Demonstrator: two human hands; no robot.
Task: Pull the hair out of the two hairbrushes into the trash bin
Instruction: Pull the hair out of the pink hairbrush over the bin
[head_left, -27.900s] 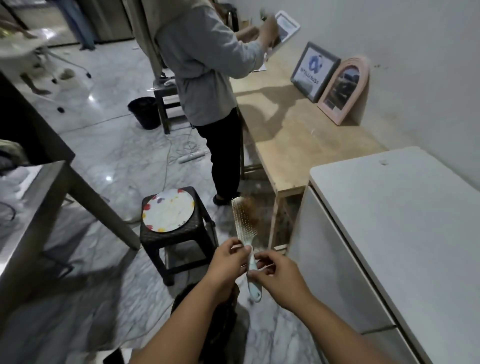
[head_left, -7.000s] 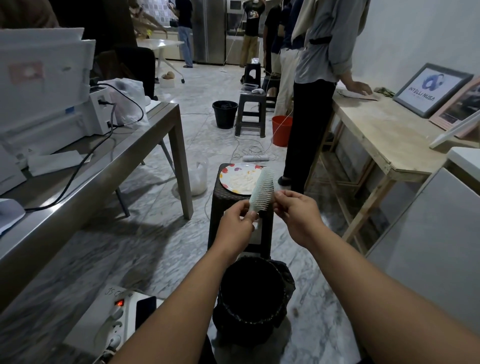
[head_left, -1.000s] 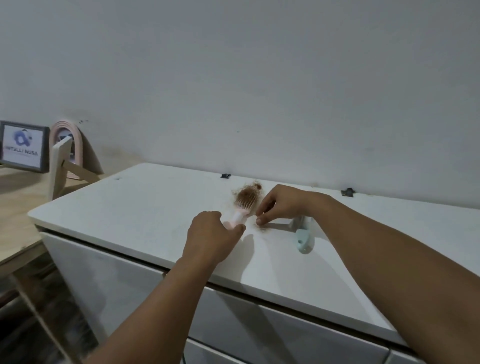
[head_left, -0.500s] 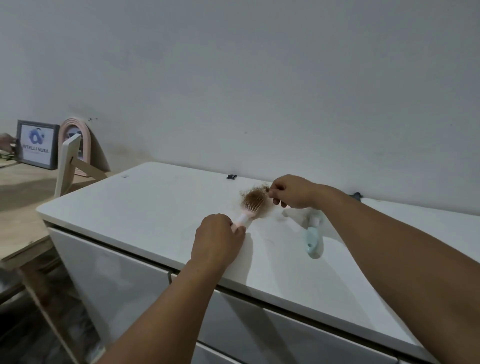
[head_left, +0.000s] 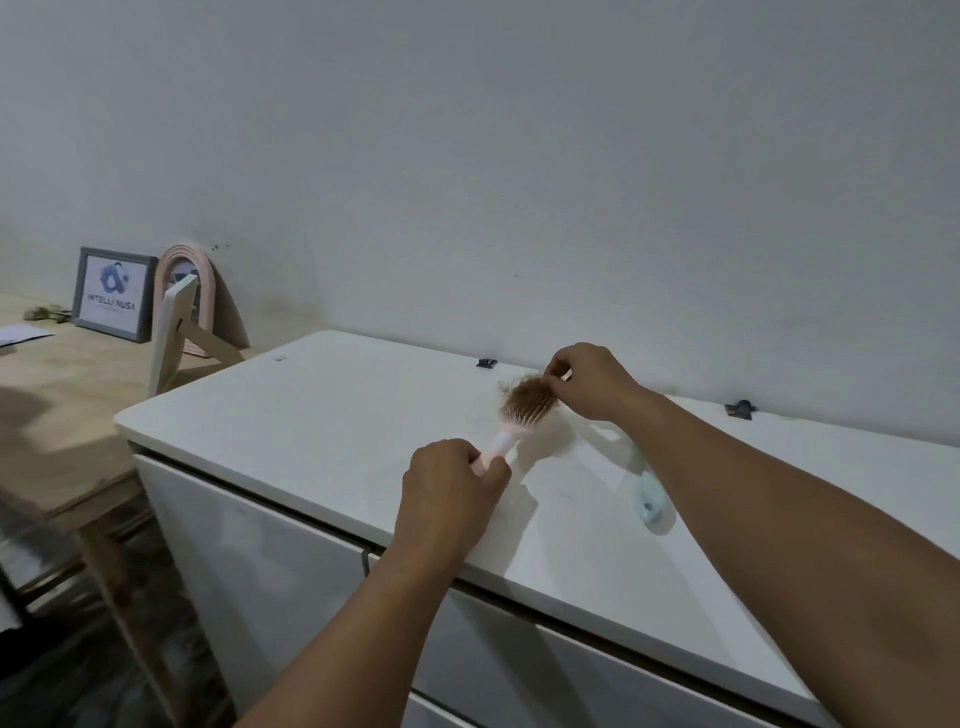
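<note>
Left hand (head_left: 451, 486) clamped round the handle of the pink hairbrush (head_left: 511, 423), raised over the white cabinet top (head_left: 311, 410). Right hand (head_left: 589, 382) pinching the brown hair (head_left: 527, 395) at the bristles; blue hairbrush (head_left: 652, 499) lying alongside, apparently partly hidden behind the forearm. Framed sign (head_left: 113, 293) on the wooden table (head_left: 47, 374), reading "INTELLI NUSA".

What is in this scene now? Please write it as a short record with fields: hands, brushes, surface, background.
left hand: left hand grips the handle of the pink brush
right hand: right hand pinches the brown hair at the brush head
second brush: light blue brush lies on the top, partly behind the right forearm
surface: white cabinet top
background: framed sign and pink arched frame on a wooden table
trash bin: not in view
</note>
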